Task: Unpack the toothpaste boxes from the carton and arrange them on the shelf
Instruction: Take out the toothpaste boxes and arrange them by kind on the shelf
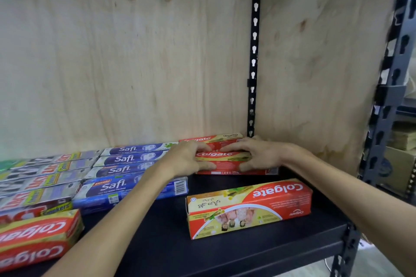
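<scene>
On the black shelf (225,254), near the back right corner, lies a red Colgate box (222,159). My left hand (191,159) grips its left part and my right hand (254,153) grips its right part, fingers on top and thumbs on the front face. Another red Colgate box (211,138) lies behind it against the plywood back. A third Colgate box (247,207) lies upside down nearer the front, apart from my hands. At the front left lie two more Colgate boxes (33,238). The carton is not in view.
Blue Safi boxes (126,171) lie in a row left of my hands, with silver and red boxes (40,177) further left. A plywood panel (135,51) closes the back. Black and grey slotted uprights (253,63) stand at the right, with cardboard boxes (398,164) beyond.
</scene>
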Motion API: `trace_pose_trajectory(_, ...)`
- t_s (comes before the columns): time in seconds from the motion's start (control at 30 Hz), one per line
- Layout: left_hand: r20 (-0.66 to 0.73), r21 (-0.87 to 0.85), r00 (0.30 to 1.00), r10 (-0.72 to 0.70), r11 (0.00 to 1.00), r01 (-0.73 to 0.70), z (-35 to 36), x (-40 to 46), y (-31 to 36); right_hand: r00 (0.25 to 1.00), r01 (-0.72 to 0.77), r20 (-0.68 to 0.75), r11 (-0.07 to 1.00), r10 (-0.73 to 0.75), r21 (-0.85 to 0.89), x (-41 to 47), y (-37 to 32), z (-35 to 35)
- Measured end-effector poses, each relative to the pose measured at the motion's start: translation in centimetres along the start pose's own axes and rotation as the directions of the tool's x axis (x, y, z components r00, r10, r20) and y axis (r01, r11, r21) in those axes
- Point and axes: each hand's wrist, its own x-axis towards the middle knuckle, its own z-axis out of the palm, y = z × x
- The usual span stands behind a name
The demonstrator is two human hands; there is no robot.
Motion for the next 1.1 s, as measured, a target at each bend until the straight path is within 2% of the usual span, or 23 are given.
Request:
trace_pose_trajectory(0.07, -0.017, -0.049, 1.0, -0.018, 0.999, 0.017, 0.1, 0.1, 0.0, 0.994, -0.064, -0.084, 0.998, 0.063, -0.014, 0.4, 0.4, 0.4)
trace_pose_trajectory(0.17, -0.006, -0.093, 0.998, -0.059, 0.994, 0.058, 0.0, 0.4, -0.4, 0.958, -0.174, -0.213, 0.98, 0.191, 0.096, 1.1, 0.9, 0.9)
trace_pose_trajectory(0.27, -0.034, -0.062, 0.991, -0.127, 0.99, 0.125, -0.1, 1.2, -1.2, 0.927, -0.216, -0.272, 0.959, 0.26, 0.181, 2.0, 1.1, 0.8)
trace_pose_trajectory(0.37, -0.09, 0.006, 0.983, -0.162, 0.987, 0.163, -0.2, 1.8, -1.8, 0.906, -0.24, -0.328, 0.962, 0.269, 0.126, 3.5, 1.2, 1.0)
trace_pose_trajectory(0.5, -0.188, 0.125, 0.969, -0.16, 0.975, 0.185, -0.4, 2.1, -1.8, 0.912, -0.187, -0.337, 0.968, 0.235, 0.169, 5.1, 1.3, 1.8)
trace_pose_trajectory(0.67, -0.204, -0.036, 0.955, -0.214, 0.977, 0.211, -0.5, 2.2, -2.1, 0.927, -0.146, -0.329, 0.981, 0.18, 0.125, 5.8, 1.4, 1.4)
trace_pose_trajectory(0.83, -0.148, -0.03, 0.952, -0.269, 0.963, 0.268, -0.7, 1.8, -1.9, 0.937, -0.161, -0.306, 0.985, 0.17, 0.053, 6.4, 1.7, 1.8)
trace_pose_trajectory(0.9, -0.155, -0.016, 0.956, -0.249, 0.968, 0.25, -0.9, 1.3, -1.6, 0.936, -0.174, -0.302, 0.983, 0.181, 0.051, 5.9, 1.5, 1.6)
trace_pose_trajectory(0.97, -0.185, -0.006, 0.963, -0.196, 0.98, 0.198, -1.4, 0.5, -1.1, 0.92, -0.162, -0.355, 0.986, 0.168, 0.048, 4.9, 1.2, 1.4)
trace_pose_trajectory(1.03, -0.229, -0.028, 0.967, -0.112, 0.994, 0.108, -1.9, -0.8, -0.1, 0.894, -0.119, -0.423, 0.988, 0.149, 0.098, 3.1, 0.8, 1.2)
trace_pose_trajectory(1.1, -0.284, -0.13, 0.959, -0.016, 0.991, -0.022, -2.1, -3.0, 1.5, 0.876, -0.056, -0.464, 0.984, 0.131, 0.172, 0.5, 0.3, 1.3)
